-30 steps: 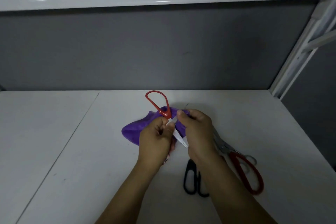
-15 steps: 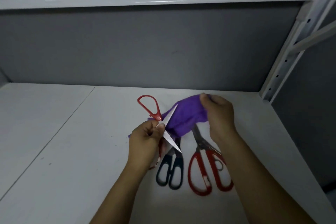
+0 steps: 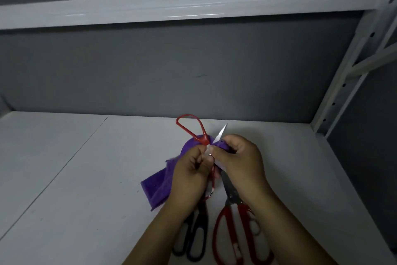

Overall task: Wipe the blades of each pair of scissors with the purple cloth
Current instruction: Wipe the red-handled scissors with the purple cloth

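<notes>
Presently the left hand [image 3: 191,178] pinches the open scissors [image 3: 204,140] at the pivot, above the desk [image 3: 64,178]. The right hand [image 3: 240,163] pinches the cloth [image 3: 159,187] round one blade. Judged light, stiff and sharp-edged; hold by handle or pivot. A black pair [image 3: 200,213] and red pair [image 3: 231,195] lie beneath; free room lies left.
</notes>
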